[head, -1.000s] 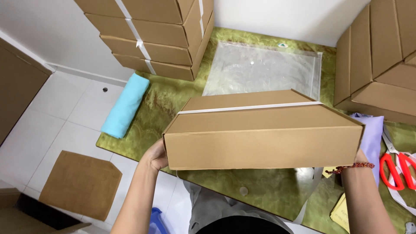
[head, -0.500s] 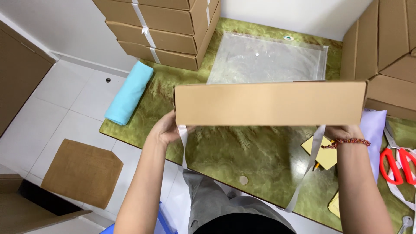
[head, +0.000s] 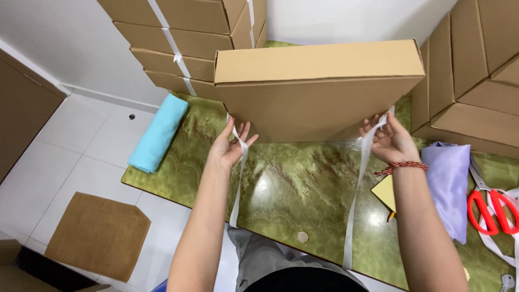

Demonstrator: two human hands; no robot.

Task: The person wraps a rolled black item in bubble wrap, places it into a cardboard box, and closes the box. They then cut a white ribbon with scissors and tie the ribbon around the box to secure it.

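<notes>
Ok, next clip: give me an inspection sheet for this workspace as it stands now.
Surface: glossy green marbled tabletop, with glare.
Job's things: flat brown cardboard box tilted up; white strap ends hang from both sides.
Clutter: rolled light blue cloth, lilac fabric pouch, red-handled scissors, yellow card.
Grips: left hand grip on one strap under the box; right hand grip on the other strap.
Cables: nothing seen.
Surroundings: strapped stack of brown cartons behind, more cartons on the right, white tiled floor, brown cardboard sheet.
</notes>
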